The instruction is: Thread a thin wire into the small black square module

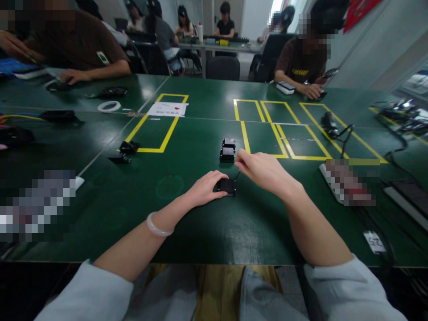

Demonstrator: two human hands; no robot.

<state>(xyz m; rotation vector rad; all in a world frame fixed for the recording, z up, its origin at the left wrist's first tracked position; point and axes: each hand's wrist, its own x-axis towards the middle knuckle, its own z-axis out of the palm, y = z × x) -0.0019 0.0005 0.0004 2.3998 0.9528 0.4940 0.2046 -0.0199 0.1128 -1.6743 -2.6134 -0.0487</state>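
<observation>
On the green table [200, 232], my left hand [207, 187] grips a small black box-shaped part [227, 185] between thumb and fingers. The part lies flat, with small bright bits at its sides. My right hand [261, 169] is closed in a pinch around a thin dark rod [237, 175], whose lower end reaches the part's upper right corner. Fingers hide the rod's upper end, so its exact kind cannot be told. Just beyond stand two similar black parts, a nearer one [228, 154] and a farther one [229, 142].
More black pieces [129, 147] lie left, near yellow tape outlines [163, 145] and a paper sheet [167, 109]. A blurred-out device [347, 183] and cables [377, 223] are at right. Two people [301, 67] sit across the table; others work farther back.
</observation>
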